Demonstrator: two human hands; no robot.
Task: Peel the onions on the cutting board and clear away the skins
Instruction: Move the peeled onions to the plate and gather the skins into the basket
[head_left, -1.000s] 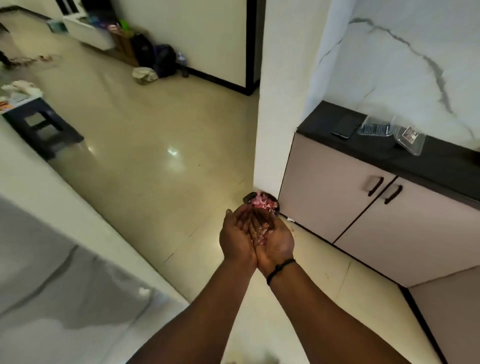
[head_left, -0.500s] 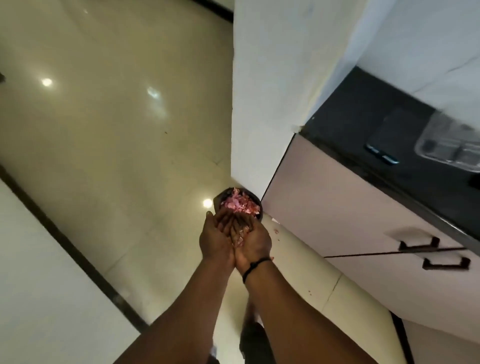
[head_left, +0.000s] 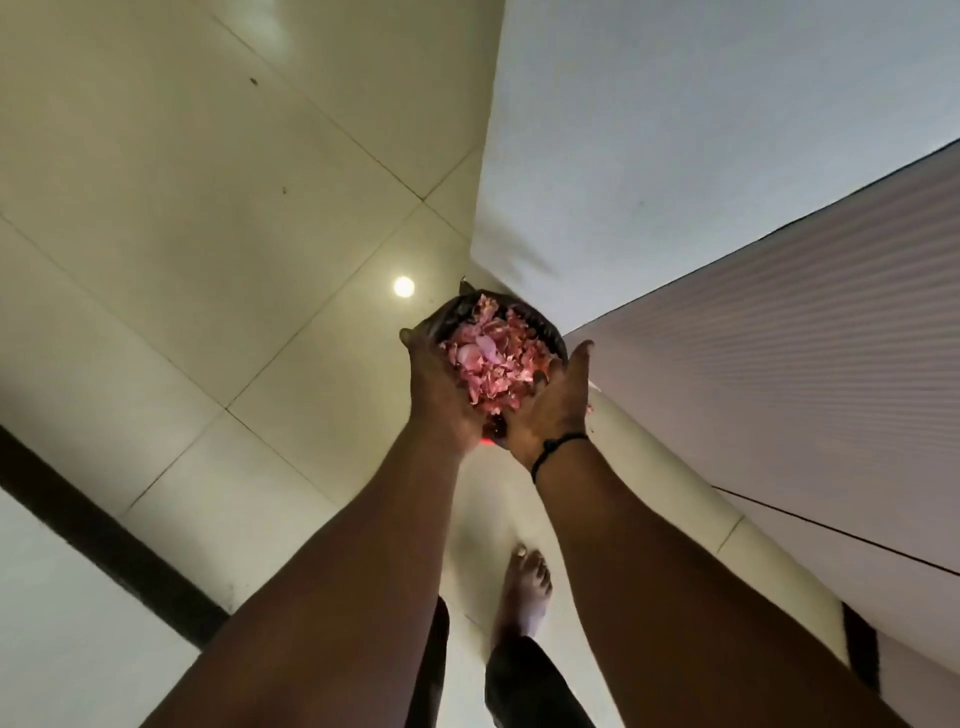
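Both hands, left hand (head_left: 441, 395) and right hand (head_left: 556, 410), have parted over the black-lined bin (head_left: 545, 332), where before they were cupped together, and pink onion skins (head_left: 491, 364) now drop between them.

Counted: two hands, left (head_left: 439, 395) and right (head_left: 553, 410), apart with palms facing. One heap of pink onion skins (head_left: 493, 358) between them. One dark bin (head_left: 540, 325) beneath. One black wristband (head_left: 558, 451) below right hand. One bare foot (head_left: 524, 592) further below.
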